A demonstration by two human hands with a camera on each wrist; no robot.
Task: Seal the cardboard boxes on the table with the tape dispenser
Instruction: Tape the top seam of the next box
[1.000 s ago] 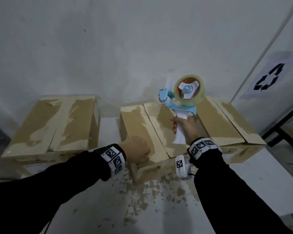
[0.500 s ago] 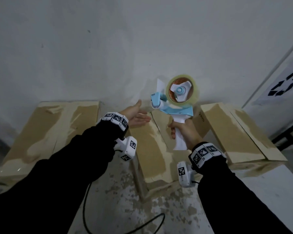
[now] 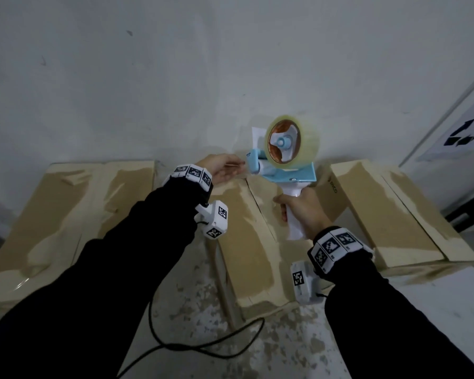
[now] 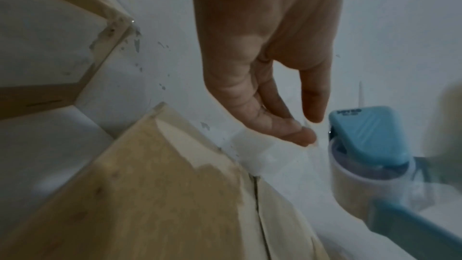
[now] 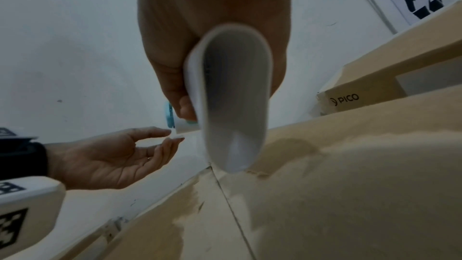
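My right hand point(image 3: 294, 212) grips the white handle of the tape dispenser point(image 3: 286, 170) and holds it upright above the far end of the middle cardboard box point(image 3: 246, 242). The dispenser is blue, with a clear tape roll point(image 3: 292, 143) on it. Palm up, my left hand point(image 3: 240, 166) reaches to the blue front of the dispenser point(image 4: 367, 135). Its thumb and fingertips point(image 4: 306, 137) sit slightly apart right beside the roller. Whether they touch the clear tape end is not visible. The middle box's flaps lie closed along a bare seam point(image 5: 230, 201).
A second closed box point(image 3: 66, 214) lies to the left and a third point(image 3: 381, 212) to the right, all against the white wall. The table point(image 3: 192, 318) has worn, flaked paint. A black cable point(image 3: 203, 348) trails across its near part.
My left hand left the middle box's near corner and rose forward to the dispenser's front, opening on the way. The right hand kept the dispenser upright with little movement.
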